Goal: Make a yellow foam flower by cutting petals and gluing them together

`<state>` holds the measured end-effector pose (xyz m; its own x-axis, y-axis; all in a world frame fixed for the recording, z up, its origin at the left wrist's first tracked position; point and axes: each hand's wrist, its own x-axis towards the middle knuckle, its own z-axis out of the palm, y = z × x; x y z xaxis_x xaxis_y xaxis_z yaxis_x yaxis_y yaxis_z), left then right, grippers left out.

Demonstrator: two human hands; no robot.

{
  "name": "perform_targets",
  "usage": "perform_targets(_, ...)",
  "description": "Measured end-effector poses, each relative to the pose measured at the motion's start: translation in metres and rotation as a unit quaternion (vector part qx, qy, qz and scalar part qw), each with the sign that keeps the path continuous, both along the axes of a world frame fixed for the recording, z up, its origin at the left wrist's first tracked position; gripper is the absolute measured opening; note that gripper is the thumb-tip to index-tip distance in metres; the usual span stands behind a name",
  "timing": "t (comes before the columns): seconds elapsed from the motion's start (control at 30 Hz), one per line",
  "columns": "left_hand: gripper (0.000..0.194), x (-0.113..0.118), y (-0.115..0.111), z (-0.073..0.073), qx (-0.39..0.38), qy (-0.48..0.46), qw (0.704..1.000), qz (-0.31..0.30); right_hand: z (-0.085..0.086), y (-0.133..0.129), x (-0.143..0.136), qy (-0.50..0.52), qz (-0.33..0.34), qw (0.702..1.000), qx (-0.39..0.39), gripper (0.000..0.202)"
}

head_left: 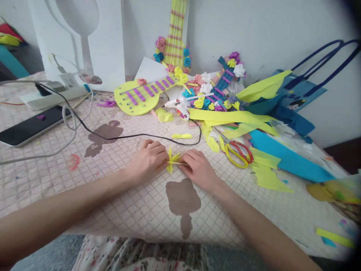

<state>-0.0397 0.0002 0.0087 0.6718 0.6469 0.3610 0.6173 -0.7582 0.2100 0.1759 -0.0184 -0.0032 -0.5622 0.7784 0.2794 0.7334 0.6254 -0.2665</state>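
Between my two hands, over the middle of the table, is a small yellow paper piece (170,159) with several pointed strips fanning out from it. A thin pale stick (178,163) runs across it towards my right hand. My left hand (150,160) has its fingers closed at the left side of the yellow paper. On the other side, my right hand (199,167) pinches the right end of the stick. The fingertips of both hands are partly hidden.
Behind my hands lie a white glue gun (182,108) with its black cord, a yellow paper guitar (138,99) and paper flowers (205,88). Scissors (238,152) and yellow and blue paper (290,158) are at the right. A phone (34,124) and power strip (53,94) sit left.
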Motion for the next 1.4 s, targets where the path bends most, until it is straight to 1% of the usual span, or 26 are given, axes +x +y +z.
perform_targets(0.27,0.013,-0.002,0.000,-0.002,0.001,-0.002,1.000,-0.004,0.006,0.003,0.011,0.006,0.001,0.999,-0.031,0.007)
perform_targets(0.4,0.014,-0.001,0.000,0.000,-0.005,-0.007,1.000,-0.007,0.017,0.010,0.033,-0.027,0.028,0.997,-0.062,0.010)
perform_targets(0.5,0.015,-0.001,-0.001,0.000,-0.002,-0.013,1.000,-0.012,0.028,0.016,0.057,-0.037,0.039,0.991,-0.119,0.013)
perform_targets(0.57,0.015,-0.001,-0.001,-0.001,0.002,-0.017,1.000,-0.015,0.033,0.019,0.071,-0.021,-0.001,0.991,-0.133,0.011)
perform_targets(0.63,0.015,-0.001,-0.001,-0.002,0.006,-0.019,1.000,-0.017,0.034,0.021,0.081,-0.001,-0.081,0.990,-0.119,0.008)
perform_targets(0.73,0.015,-0.002,0.000,-0.001,0.013,-0.028,0.999,-0.025,0.028,0.024,0.085,0.009,-0.204,0.976,-0.077,0.009)
perform_targets(0.8,0.015,-0.005,0.001,0.000,0.016,-0.036,0.999,-0.034,0.021,0.027,0.084,-0.002,-0.257,0.965,-0.054,0.008)
perform_targets(0.9,0.015,-0.012,0.003,0.003,0.023,-0.047,0.998,-0.041,0.010,0.031,0.083,-0.021,-0.298,0.954,-0.019,0.007)
perform_targets(1.0,0.018,-0.021,0.004,0.007,0.037,-0.057,0.997,-0.048,0.003,0.034,0.085,-0.021,-0.299,0.954,0.017,0.009)
perform_targets(1.07,0.017,-0.026,0.003,0.008,0.039,-0.059,0.996,-0.052,0.002,0.039,0.086,-0.002,-0.293,0.956,0.032,0.010)
perform_targets(1.13,0.015,-0.030,0.002,0.008,0.029,-0.056,0.997,-0.055,0.006,0.050,0.081,0.027,-0.271,0.961,0.039,0.011)
perform_targets(1.2,0.013,-0.032,0.000,0.006,0.017,-0.052,0.997,-0.055,0.012,0.071,0.072,0.050,-0.227,0.972,0.048,0.013)
perform_targets(1.27,0.012,-0.034,-0.001,0.002,0.012,-0.055,0.997,-0.053,0.018,0.100,0.058,0.056,-0.181,0.980,0.066,0.017)
perform_targets(1.33,0.012,-0.035,-0.001,-0.001,0.012,-0.064,0.997,-0.051,0.022,0.135,0.042,0.044,-0.176,0.980,0.078,0.022)
perform_targets(1.4,0.013,-0.037,-0.001,-0.004,0.009,-0.068,0.996,-0.051,0.023,0.169,0.025,0.040,-0.175,0.981,0.073,0.027)
